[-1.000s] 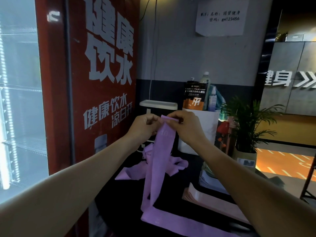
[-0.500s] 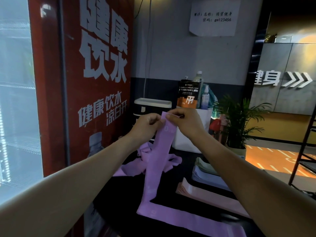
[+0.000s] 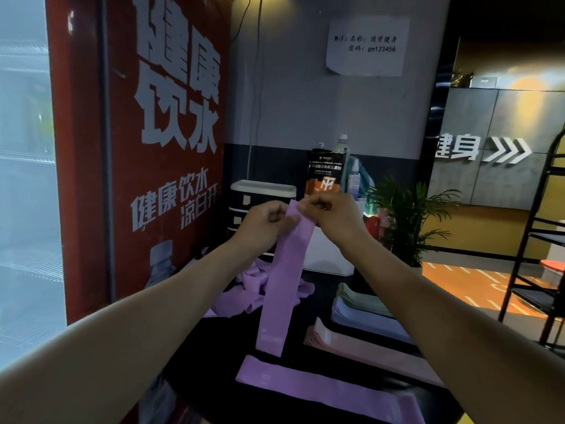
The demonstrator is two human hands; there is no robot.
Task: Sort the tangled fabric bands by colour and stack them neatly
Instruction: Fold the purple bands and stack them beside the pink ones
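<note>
A purple fabric band [image 3: 284,286] hangs straight down in front of me, its lower end just above the dark tabletop [image 3: 220,356]. My left hand [image 3: 263,224] and my right hand [image 3: 333,212] both pinch its top edge, side by side. Behind it lies a tangled heap of purple bands [image 3: 244,289]. Another purple band [image 3: 324,390] lies flat at the near edge. To the right, a pink stack [image 3: 360,347], a pale blue stack [image 3: 367,322] and a greenish stack [image 3: 363,298] lie in rows.
A red drinks fridge [image 3: 153,148] stands close on the left. At the back are a small drawer unit [image 3: 260,194], a white box with bottles and a black pouch [image 3: 324,175], and a potted plant [image 3: 406,221]. A black metal rack [image 3: 535,270] is on the right.
The held purple band has come up off the table and now hangs free and straight; earlier its lower part trailed onto the flat band. Both hands keep their pinch at the top.
</note>
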